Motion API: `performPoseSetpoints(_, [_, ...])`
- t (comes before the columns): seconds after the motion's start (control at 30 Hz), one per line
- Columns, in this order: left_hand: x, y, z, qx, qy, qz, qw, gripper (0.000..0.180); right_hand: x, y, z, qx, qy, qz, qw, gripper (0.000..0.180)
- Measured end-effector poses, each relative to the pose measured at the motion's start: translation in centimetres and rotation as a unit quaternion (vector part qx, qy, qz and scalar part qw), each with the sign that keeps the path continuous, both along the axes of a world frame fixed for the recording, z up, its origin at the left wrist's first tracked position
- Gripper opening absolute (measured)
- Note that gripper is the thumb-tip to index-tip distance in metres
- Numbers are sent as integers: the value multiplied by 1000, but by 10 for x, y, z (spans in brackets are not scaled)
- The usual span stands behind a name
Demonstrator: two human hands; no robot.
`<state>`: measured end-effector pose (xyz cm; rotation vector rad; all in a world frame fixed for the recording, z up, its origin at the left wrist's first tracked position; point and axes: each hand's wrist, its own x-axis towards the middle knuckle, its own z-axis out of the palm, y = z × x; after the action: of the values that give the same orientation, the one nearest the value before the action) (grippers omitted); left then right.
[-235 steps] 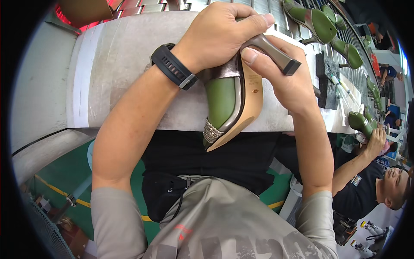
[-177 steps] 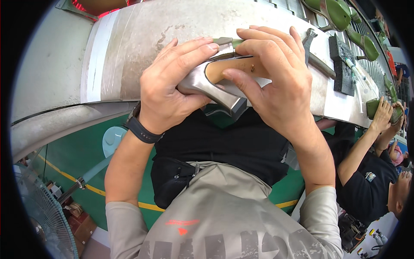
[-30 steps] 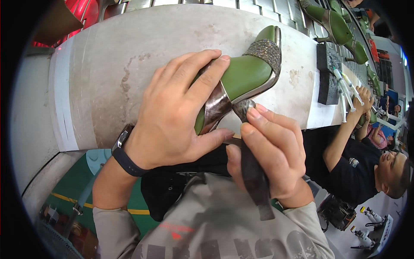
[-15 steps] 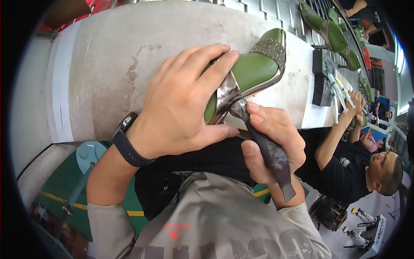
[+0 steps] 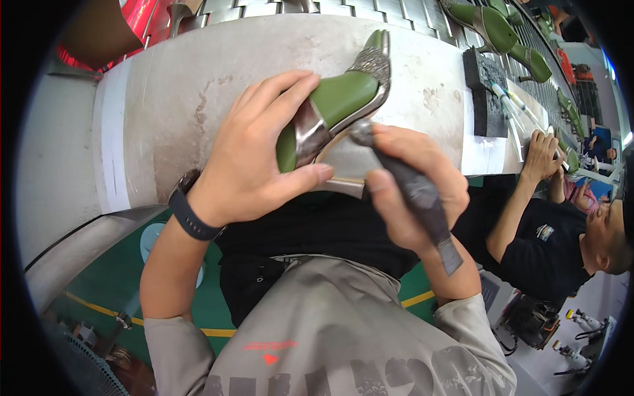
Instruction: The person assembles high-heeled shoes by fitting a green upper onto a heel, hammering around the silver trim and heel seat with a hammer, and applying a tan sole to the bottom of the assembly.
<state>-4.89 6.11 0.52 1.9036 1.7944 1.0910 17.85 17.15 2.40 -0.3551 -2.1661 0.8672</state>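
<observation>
Two full hands: my left hand (image 5: pixel 254 152) clasps the green shoe (image 5: pixel 343 97) on the worktop (image 5: pixel 168 86), toe pointing away; my right hand (image 5: pixel 422 175) grips a dark metal tool (image 5: pixel 417 190), rounded end just beside the shoe. Firm bracing and light contact should spare the metallic band (image 5: pixel 311 132).

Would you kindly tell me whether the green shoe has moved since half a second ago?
Yes, the green shoe has moved leftward, judged against the black block: the gap between the two is wider now.
</observation>
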Motion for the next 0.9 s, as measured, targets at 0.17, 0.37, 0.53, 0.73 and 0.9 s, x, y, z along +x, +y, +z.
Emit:
performPoseSetpoints(0.17, [9, -3, 21, -37, 36, -19, 998, 88, 38, 6, -1, -288, 41, -115, 950, 27])
performPoseSetpoints(0.37, [33, 52, 29, -9, 46, 9, 999, 91, 41, 10, 9, -190, 61, -22, 980, 34])
performPoseSetpoints(0.53, [30, 64, 23, -89, 17, 2, 996, 95, 40, 24, 7, -170, 74, 23, 982, 40])
performPoseSetpoints(0.73, [28, 67, 23, -90, 6, -5, 996, 98, 17, 68, 40, -403, -18, -37, 914, 52])
performPoseSetpoints(0.9, [28, 73, 24, -101, -25, -5, 995, 98, -4, 85, 64, -469, -135, -6, 873, 36])
